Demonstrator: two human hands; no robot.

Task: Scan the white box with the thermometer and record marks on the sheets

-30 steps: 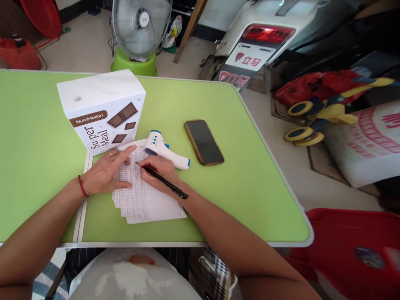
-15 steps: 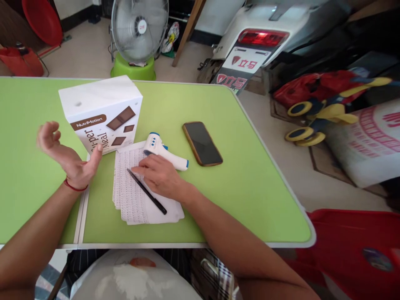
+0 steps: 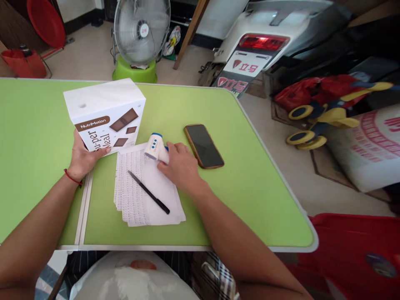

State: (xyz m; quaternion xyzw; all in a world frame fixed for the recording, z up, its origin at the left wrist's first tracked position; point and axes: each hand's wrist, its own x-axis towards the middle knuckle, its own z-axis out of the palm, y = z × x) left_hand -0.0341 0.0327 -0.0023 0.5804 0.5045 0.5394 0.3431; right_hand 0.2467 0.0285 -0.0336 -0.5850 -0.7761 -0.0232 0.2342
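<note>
My left hand grips the lower left corner of a white NutriMotion box that stands on the green table. My right hand is closed over the handle of a white and blue infrared thermometer, which lies at the top edge of a stack of printed sheets. A black pen lies loose and slantwise on the sheets, touched by neither hand.
A dark phone with a brown rim lies just right of my right hand. Beyond the table stand a fan on a green base, a scooter's rear, toys and a red bin.
My right hand put the pen down on the sheets and moved up onto the thermometer. My left hand left the paper, lifted, then took hold of the box.
</note>
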